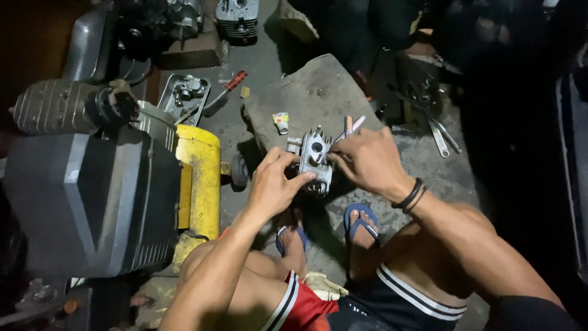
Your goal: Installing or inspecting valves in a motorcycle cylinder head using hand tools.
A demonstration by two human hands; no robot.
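A small finned metal engine part (pixel 314 158) rests at the front edge of a flat grey stone slab (pixel 318 98). My left hand (pixel 274 184) grips its left side, thumb and fingers wrapped around it. My right hand (pixel 367 159) presses on its right side and holds thin tools, one pink and one orange-tipped (pixel 350 124), that stick up above the part. A black band sits on my right wrist. My feet in blue sandals (pixel 360 222) are on the ground just below the part.
A yellow tank (pixel 199 178) with a dark grey motor housing (pixel 92 196) stands at the left. Behind it lie a metal tray of parts (pixel 184 95) and a red-handled screwdriver (pixel 228 87). Wrenches (pixel 438 136) lie at the right. A small tube (pixel 281 122) sits on the slab.
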